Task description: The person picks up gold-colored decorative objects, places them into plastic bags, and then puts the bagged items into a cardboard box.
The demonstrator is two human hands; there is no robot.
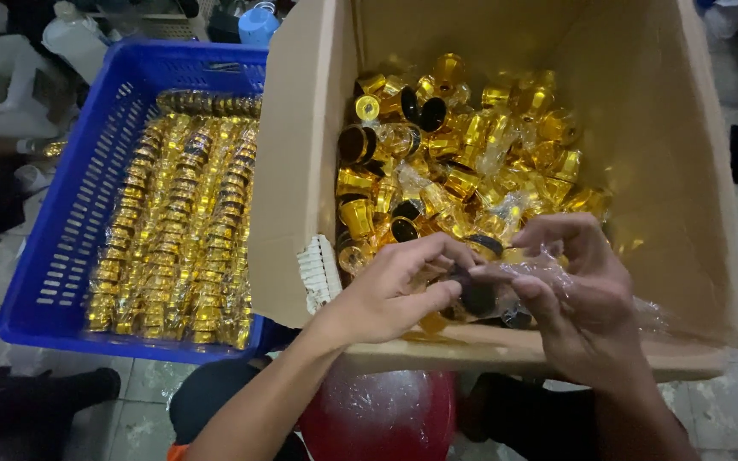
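Note:
Both my hands work over the near edge of a cardboard box [651, 128] heaped with shiny gold caps [471, 154], some showing black insides. My left hand [390, 290] pinches a gold cap with a dark inside [471, 294] between thumb and fingers. My right hand [578, 294] grips a clear plastic sleeve [548, 277] around that cap, fingers curled on the film. The cap's lower part is hidden by my fingers.
A blue plastic crate [70, 222] on the left holds several long rows of gold caps wrapped in clear sleeves [177, 230]. A red round object wrapped in film [382, 414] sits below the box. White plastic containers [70, 38] stand at the far left on a tiled floor [138, 401].

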